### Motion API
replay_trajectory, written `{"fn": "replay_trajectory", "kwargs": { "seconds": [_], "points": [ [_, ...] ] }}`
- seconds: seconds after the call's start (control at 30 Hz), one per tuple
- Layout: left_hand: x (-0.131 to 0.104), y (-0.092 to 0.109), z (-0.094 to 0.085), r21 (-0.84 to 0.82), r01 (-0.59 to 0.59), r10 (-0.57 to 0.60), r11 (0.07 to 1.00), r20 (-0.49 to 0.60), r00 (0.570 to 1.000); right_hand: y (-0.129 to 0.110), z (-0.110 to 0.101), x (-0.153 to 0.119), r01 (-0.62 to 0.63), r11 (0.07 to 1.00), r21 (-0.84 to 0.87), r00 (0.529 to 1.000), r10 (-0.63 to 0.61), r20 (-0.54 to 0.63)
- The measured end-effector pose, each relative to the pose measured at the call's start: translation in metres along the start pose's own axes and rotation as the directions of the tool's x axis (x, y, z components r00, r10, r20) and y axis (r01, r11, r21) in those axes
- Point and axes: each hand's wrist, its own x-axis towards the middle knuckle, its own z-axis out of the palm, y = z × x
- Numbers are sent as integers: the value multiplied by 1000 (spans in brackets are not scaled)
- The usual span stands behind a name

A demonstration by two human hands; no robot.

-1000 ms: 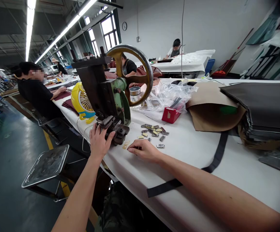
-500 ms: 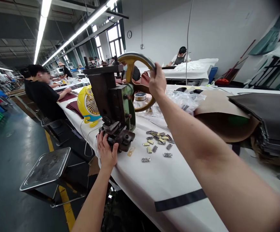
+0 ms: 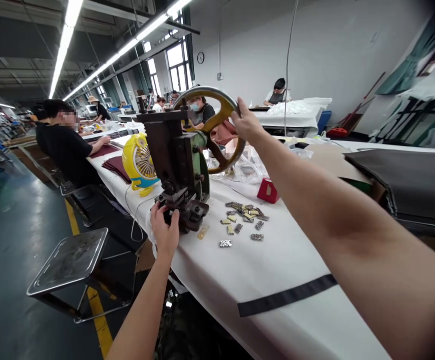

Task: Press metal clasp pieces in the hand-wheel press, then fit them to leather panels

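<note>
A dark metal hand press (image 3: 170, 155) with a green side stands at the table edge. My right hand (image 3: 248, 122) is closed on the grey rim of its large yellow-spoked handwheel (image 3: 223, 117). Low at the front of the press, my left hand (image 3: 165, 232) has its thumb and fingers bent up against the die block (image 3: 179, 197). What lies between those fingertips is hidden. Right of the base, several small silver studded metal plates (image 3: 257, 237), some with yellow backs, lie scattered. A small tan piece (image 3: 202, 232) rests beside the base.
A yellow toy-shaped fan (image 3: 140, 162) stands left of the press. A red block (image 3: 268, 191) and clear plastic bags (image 3: 249, 167) lie behind the plates. A black strip (image 3: 287, 296) crosses the white table (image 3: 217, 280). A metal stool (image 3: 69, 260) stands at left; a co-worker (image 3: 65, 145) sits beyond.
The handwheel has turned clockwise, its spokes swinging right and down under my right hand. My left thumb has shifted up towards the die block. The red block now shows from behind my right arm.
</note>
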Motion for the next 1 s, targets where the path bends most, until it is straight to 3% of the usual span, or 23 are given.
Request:
{"fn": "replay_trajectory", "kwargs": {
  "seconds": [0.07, 0.13, 0.3, 0.4, 0.47, 0.53, 0.6, 0.63, 0.73, 0.8, 0.87, 0.93, 1.0],
  "points": [
    [10, 4, 5, -5, 87, -87, 996, -71, 994, -25, -4, 16, 50, 969, -243, 996, -29, 90],
    [17, 6, 11, 27, 107, -102, 994, -129, 986, -40, 0, 22, 118, 914, -387, 988, -68, 142],
    [21, 13, 23, 94, 30, -9, 995, -219, 976, -39, 7, 4, 211, 877, -431, 973, -148, 176],
    [19, 25, 21, 74, 47, -29, 996, -234, 972, -30, 8, -52, 250, 880, -404, 960, -171, 222],
    [12, 29, 10, 28, 90, -81, 996, -239, 968, -24, 12, -112, 183, 895, -407, 930, -24, 366],
    [-5, 24, -10, 2, 117, -113, 993, -248, 962, -18, 16, -177, 68, 862, -503, 799, 255, 545],
    [-36, 6, -36, 33, 125, -113, 992, -249, 962, -11, 18, -232, 53, 837, -544, 757, 322, 569],
    [-55, -7, -49, 73, 123, -103, 990, -233, 967, -7, 19, -251, 52, 833, -551, 758, 326, 565],
    [-109, -43, -80, 250, 118, -80, 961, -157, 984, 0, 18, -277, 47, 853, -519, 763, 305, 570],
    [-130, -52, -90, 312, 120, -85, 942, -124, 989, 2, 17, -276, 49, 877, -478, 756, 280, 592],
    [-131, -40, -89, 242, 117, -100, 963, -81, 992, 0, 17, -274, 55, 893, -447, 762, 251, 597],
    [-118, -10, -79, 54, 105, -107, 993, 37, 994, -6, 18, -276, 50, 935, -351, 793, 177, 583],
    [-99, 27, -64, -147, 120, -87, 982, 212, 973, -16, 19, -283, 44, 990, -136, 825, 40, 563]
  ]
}}
